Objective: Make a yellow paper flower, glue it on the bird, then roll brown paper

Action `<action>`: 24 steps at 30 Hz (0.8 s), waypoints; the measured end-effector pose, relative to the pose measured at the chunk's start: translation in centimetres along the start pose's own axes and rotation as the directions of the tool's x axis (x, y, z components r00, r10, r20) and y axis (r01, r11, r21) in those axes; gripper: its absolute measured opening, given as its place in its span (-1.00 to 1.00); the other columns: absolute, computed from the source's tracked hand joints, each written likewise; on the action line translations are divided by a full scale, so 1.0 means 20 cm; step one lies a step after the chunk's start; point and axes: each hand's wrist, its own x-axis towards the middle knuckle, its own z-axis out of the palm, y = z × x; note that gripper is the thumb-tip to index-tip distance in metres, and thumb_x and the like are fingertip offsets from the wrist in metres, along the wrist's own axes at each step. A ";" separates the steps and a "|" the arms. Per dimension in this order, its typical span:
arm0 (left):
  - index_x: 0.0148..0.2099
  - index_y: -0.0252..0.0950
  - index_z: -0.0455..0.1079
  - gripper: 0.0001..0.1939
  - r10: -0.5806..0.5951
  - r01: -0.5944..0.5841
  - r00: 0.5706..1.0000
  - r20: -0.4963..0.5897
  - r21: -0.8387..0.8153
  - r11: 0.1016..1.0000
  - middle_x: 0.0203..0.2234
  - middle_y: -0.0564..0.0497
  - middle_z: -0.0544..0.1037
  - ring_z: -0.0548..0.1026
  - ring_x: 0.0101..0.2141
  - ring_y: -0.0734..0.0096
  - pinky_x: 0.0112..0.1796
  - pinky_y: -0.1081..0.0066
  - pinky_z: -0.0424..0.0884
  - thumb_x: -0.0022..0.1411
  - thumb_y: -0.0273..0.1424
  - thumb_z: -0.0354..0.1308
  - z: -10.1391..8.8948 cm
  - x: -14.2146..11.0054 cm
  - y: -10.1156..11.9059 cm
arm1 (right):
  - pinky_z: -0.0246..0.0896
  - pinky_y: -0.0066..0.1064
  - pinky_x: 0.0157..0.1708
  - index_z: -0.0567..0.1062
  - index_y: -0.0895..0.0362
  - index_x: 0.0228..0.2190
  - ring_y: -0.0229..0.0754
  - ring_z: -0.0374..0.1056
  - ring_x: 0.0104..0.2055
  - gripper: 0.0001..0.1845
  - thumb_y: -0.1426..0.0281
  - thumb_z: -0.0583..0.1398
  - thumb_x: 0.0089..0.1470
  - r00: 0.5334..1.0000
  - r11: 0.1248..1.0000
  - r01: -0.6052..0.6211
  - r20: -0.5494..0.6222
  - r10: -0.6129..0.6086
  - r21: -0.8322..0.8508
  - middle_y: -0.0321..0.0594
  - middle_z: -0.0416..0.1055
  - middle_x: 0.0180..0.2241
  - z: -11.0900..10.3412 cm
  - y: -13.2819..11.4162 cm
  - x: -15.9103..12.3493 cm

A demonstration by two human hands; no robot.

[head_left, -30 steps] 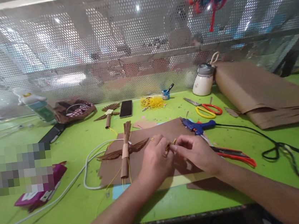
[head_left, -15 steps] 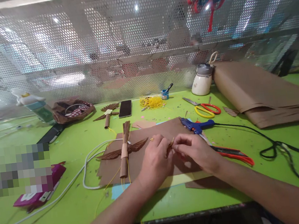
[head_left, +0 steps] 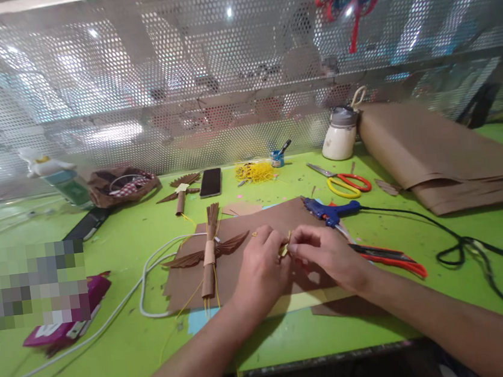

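My left hand point(head_left: 264, 264) and my right hand point(head_left: 325, 254) meet over a brown paper sheet point(head_left: 236, 275), fingers pinched together. Between their fingertips shows a small pale-yellow piece point(head_left: 284, 249), mostly hidden, so its kind is unclear. Left of my hands lies a paper bird figure point(head_left: 209, 254) with a rolled tube body, pleated wings and yellow strings. Just beyond my right hand is a blue glue gun point(head_left: 332, 211). A red-and-black utility knife point(head_left: 393, 259) rests beside my right wrist.
Scissors point(head_left: 346, 185), a cream bottle point(head_left: 339, 139) and folded brown paper point(head_left: 451, 147) stand back right. Behind are yellow shredded strips point(head_left: 256, 173), a phone point(head_left: 211, 183) and another paper figure point(head_left: 181, 199). A white cable point(head_left: 141, 298) curls left; a black cord point(head_left: 418, 216) trails right.
The fingertips have shifted slightly, and more of the pale-yellow piece shows between them. The things on the table stay where they were.
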 end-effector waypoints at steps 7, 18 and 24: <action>-0.40 -0.29 0.21 -0.89 0.021 -0.021 1.000 0.005 0.006 1.000 -0.43 0.01 0.29 0.26 -0.40 0.41 -0.39 0.42 0.20 0.02 -0.59 0.01 0.00 0.00 0.00 | 0.05 -0.52 -0.60 0.33 0.15 -0.53 -0.37 0.14 -0.60 -0.85 0.34 0.15 -0.02 1.000 1.000 -0.017 -0.006 0.016 -0.023 -0.38 0.24 -0.62 0.00 0.02 0.01; -0.29 -0.31 0.26 -0.88 0.069 -0.075 0.995 0.068 0.094 0.993 -0.39 -0.06 0.33 0.27 -0.35 0.32 -0.33 0.34 0.24 0.11 -0.57 -0.04 -0.02 0.00 0.04 | -0.03 -0.52 -0.67 0.31 0.13 -0.54 -0.38 0.09 -0.68 -0.86 0.33 0.15 -0.07 0.983 0.967 -0.166 -0.050 0.178 0.194 -0.42 0.21 -0.68 -0.01 0.07 0.02; -0.10 -0.35 0.31 -0.71 -0.077 0.105 0.992 0.096 -0.331 0.938 -0.31 -0.05 0.44 0.38 -0.31 0.36 -0.28 0.38 0.32 0.07 -0.53 0.02 -0.06 0.01 0.06 | 0.11 -0.48 -0.50 0.35 0.15 -0.52 -0.33 0.18 -0.52 -0.91 0.40 0.14 -0.04 0.985 0.975 0.120 -0.098 -0.140 -0.189 -0.35 0.28 -0.55 -0.03 0.02 0.03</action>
